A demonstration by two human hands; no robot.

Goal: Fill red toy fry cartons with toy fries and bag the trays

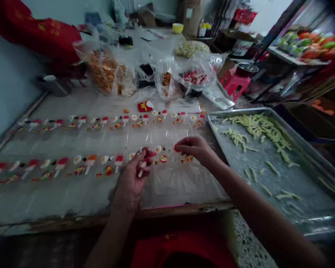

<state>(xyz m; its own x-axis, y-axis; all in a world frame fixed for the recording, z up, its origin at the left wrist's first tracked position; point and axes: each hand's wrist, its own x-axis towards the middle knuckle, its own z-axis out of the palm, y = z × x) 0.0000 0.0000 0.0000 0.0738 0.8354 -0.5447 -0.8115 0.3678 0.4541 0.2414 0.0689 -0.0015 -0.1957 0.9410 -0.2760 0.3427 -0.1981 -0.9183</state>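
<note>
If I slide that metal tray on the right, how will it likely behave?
The metal tray should stay fairly stiff, given its raised metal rim. It may be awkward to keep level, being so broad. The pale strips lie loose, so they would probably shift if it tilts.

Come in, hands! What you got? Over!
Left hand: gripping red-white popsicle shape. Right hand: pinching small red piece. Silver metal tray rightward, seemingly not blocking.

Middle lane: flat plastic packets [100, 140] leave low passage between two rows of miniature foods [118, 160].
Gap: above a miniature pizza [163, 159], between left hand [134, 171] and right hand [194, 147].
Tray side: metal tray [237, 160] (its rim raised) blocks low travel.
Back: bulging snack bags [102, 70] stand crosswise.
</note>
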